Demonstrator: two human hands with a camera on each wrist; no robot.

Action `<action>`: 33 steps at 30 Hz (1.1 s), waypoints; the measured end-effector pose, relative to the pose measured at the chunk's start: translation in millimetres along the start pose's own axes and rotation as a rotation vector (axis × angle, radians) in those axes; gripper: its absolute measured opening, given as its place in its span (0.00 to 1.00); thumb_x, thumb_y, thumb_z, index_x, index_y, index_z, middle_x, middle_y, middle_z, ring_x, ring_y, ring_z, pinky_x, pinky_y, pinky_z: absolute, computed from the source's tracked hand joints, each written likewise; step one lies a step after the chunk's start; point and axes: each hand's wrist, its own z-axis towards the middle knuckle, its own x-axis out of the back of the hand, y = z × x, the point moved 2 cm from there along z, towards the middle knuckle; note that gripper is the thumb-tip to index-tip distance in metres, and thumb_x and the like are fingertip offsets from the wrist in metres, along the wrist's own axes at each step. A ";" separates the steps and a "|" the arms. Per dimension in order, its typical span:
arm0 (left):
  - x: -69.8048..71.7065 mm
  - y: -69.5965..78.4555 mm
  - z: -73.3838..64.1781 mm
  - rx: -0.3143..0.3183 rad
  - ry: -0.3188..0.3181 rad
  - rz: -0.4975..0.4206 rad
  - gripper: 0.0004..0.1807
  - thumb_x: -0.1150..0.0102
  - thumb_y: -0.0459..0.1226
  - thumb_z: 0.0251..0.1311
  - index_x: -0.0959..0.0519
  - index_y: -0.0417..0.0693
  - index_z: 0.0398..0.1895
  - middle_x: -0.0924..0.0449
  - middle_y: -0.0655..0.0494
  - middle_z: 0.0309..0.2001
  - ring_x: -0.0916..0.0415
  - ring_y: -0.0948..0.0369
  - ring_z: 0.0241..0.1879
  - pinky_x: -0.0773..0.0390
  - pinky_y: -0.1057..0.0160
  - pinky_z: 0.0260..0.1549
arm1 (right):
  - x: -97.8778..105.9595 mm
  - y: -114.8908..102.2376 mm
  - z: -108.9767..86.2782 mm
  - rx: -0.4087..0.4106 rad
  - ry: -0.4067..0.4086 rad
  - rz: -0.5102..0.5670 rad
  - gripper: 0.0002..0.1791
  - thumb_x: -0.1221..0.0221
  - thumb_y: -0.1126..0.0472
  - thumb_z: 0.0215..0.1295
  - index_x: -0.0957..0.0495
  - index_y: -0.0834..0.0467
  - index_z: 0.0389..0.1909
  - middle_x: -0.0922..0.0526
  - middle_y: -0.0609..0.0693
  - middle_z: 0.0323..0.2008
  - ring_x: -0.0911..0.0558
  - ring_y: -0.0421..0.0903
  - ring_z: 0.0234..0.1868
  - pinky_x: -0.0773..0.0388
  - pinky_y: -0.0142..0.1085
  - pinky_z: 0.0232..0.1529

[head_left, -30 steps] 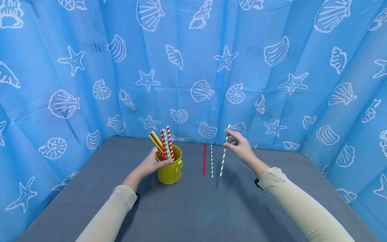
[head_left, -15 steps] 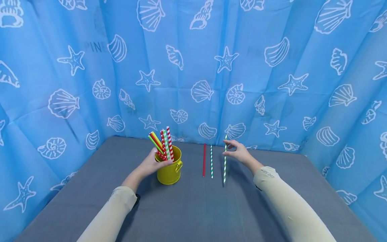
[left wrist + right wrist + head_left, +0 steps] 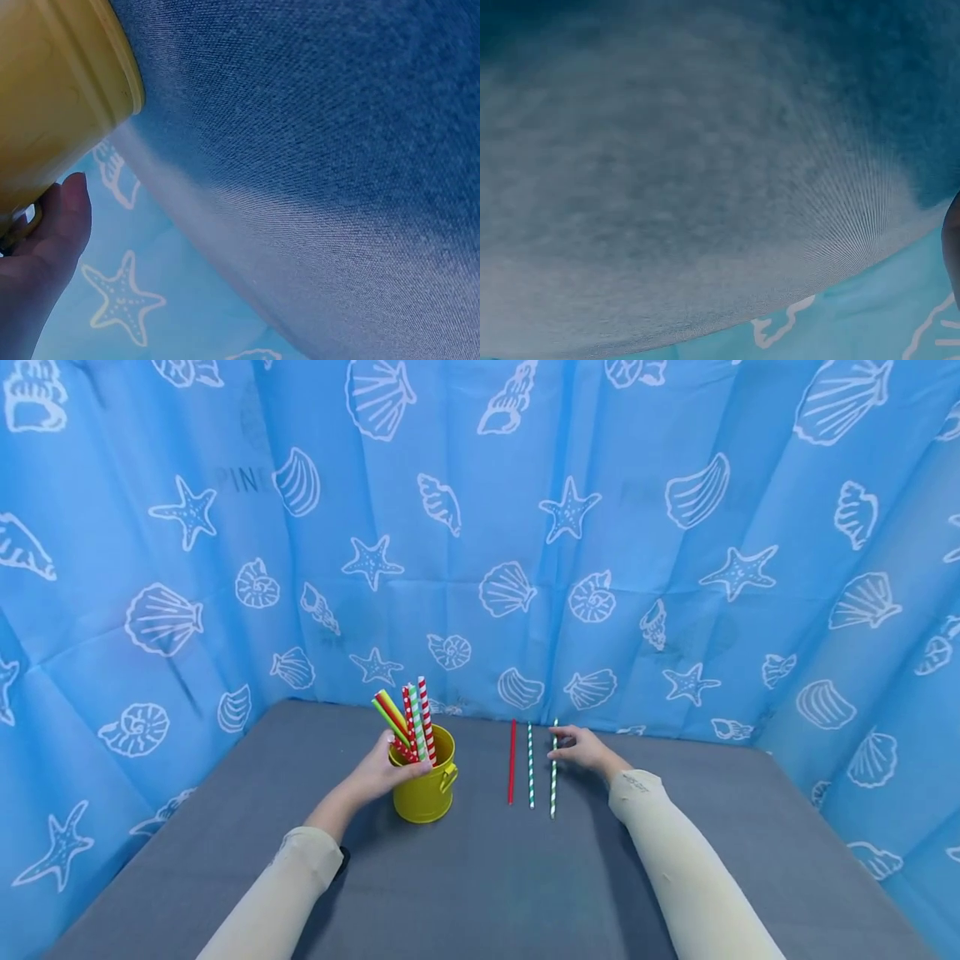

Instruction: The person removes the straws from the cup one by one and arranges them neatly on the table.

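My left hand [image 3: 372,772] grips the rim of a yellow metal bucket [image 3: 422,799], thumb towards the front and fingers around the far left side. Several paper straws [image 3: 418,722] stand in it, some red and white, some green and white, with plain yellow, red and green ones. In the left wrist view the bucket [image 3: 56,97] fills the upper left corner, with fingers [image 3: 64,217] at its side. My right hand [image 3: 583,750] pinches the upper part of a green-and-white striped straw [image 3: 553,789], which lies along the table, parallel to two others.
A plain red straw [image 3: 512,764] and a dark-green striped straw [image 3: 531,768] lie side by side between the bucket and my right hand. Grey cloth covers the table [image 3: 480,885]. A blue shell-patterned curtain [image 3: 465,543] hangs behind its far edge.
My right hand has lowered the green-and-white striped straw to the table, moving slightly left and beside the other two. My left hand has stayed on the bucket.
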 end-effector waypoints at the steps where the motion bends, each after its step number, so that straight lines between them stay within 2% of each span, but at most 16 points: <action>1: -0.5 0.6 -0.2 0.004 -0.001 0.001 0.45 0.36 0.47 0.61 0.52 0.39 0.70 0.40 0.37 0.65 0.37 0.44 0.62 0.37 0.40 0.62 | 0.2 0.5 0.7 -0.010 -0.007 -0.002 0.33 0.38 0.64 0.65 0.37 0.71 0.67 0.30 0.70 0.59 0.29 0.64 0.58 0.26 0.50 0.53; 8: -1.8 6.3 -1.5 0.007 -0.006 -0.001 0.45 0.36 0.46 0.60 0.52 0.40 0.70 0.40 0.38 0.66 0.37 0.45 0.63 0.37 0.42 0.63 | 1.4 -2.3 8.1 -0.027 -0.095 -0.076 0.31 0.37 0.62 0.64 0.33 0.72 0.64 0.27 0.66 0.51 0.28 0.58 0.49 0.28 0.47 0.48; 11: -0.7 7.6 -2.0 0.006 -0.005 -0.004 0.45 0.36 0.46 0.60 0.53 0.40 0.70 0.41 0.37 0.66 0.37 0.44 0.63 0.38 0.41 0.62 | 2.2 1.0 14.0 -0.032 -0.133 -0.060 0.33 0.35 0.57 0.63 0.32 0.68 0.65 0.26 0.63 0.49 0.29 0.54 0.46 0.29 0.46 0.46; 12: -0.4 7.4 -1.8 0.006 -0.006 -0.004 0.45 0.36 0.46 0.61 0.53 0.39 0.70 0.41 0.37 0.66 0.38 0.44 0.63 0.38 0.41 0.62 | 2.6 5.2 17.0 -0.001 -0.148 -0.044 0.34 0.34 0.54 0.62 0.31 0.65 0.65 0.26 0.61 0.47 0.29 0.52 0.44 0.28 0.44 0.43; 15: 0.0 5.0 -0.4 0.011 -0.006 0.006 0.46 0.36 0.47 0.61 0.53 0.39 0.70 0.41 0.36 0.66 0.38 0.43 0.63 0.37 0.40 0.62 | 2.8 8.4 17.7 0.006 -0.168 -0.019 0.37 0.34 0.52 0.61 0.34 0.65 0.67 0.27 0.62 0.48 0.28 0.52 0.44 0.27 0.43 0.43; 18: -0.1 1.9 1.4 0.020 -0.002 0.006 0.45 0.36 0.46 0.61 0.53 0.40 0.70 0.41 0.37 0.66 0.38 0.44 0.63 0.37 0.41 0.62 | 1.0 3.0 10.6 -0.021 -0.155 -0.021 0.41 0.34 0.55 0.62 0.40 0.68 0.70 0.27 0.62 0.48 0.28 0.52 0.44 0.27 0.43 0.43; 19: 0.1 1.7 2.3 0.022 -0.001 0.005 0.44 0.36 0.45 0.61 0.52 0.40 0.70 0.40 0.37 0.66 0.37 0.44 0.63 0.37 0.41 0.62 | 0.2 -2.9 5.4 -0.053 -0.148 -0.046 0.43 0.34 0.57 0.62 0.44 0.71 0.70 0.27 0.63 0.48 0.28 0.52 0.43 0.27 0.43 0.43; 23: -1.2 0.5 2.3 0.016 -0.003 -0.008 0.43 0.37 0.43 0.61 0.53 0.41 0.70 0.41 0.37 0.66 0.37 0.44 0.63 0.37 0.42 0.62 | -3.4 -14.9 -12.9 -0.087 -0.180 -0.130 0.46 0.34 0.58 0.62 0.50 0.74 0.71 0.28 0.56 0.34 0.31 0.47 0.31 0.31 0.38 0.32; 27: -1.2 1.9 1.9 0.001 -0.014 -0.003 0.45 0.37 0.44 0.61 0.55 0.40 0.71 0.42 0.37 0.66 0.38 0.43 0.63 0.37 0.41 0.62 | -6.7 -16.5 -23.9 -0.103 -0.222 -0.145 0.47 0.34 0.58 0.62 0.51 0.72 0.72 0.33 0.50 0.25 0.35 0.44 0.25 0.36 0.35 0.28; 33: -0.9 1.8 2.1 0.011 -0.018 -0.010 0.47 0.37 0.45 0.61 0.56 0.40 0.72 0.43 0.36 0.67 0.39 0.43 0.64 0.38 0.41 0.63 | -9.6 -12.3 -24.5 -0.120 -0.205 -0.145 0.46 0.33 0.60 0.60 0.48 0.68 0.73 0.34 0.51 0.27 0.36 0.45 0.27 0.38 0.35 0.30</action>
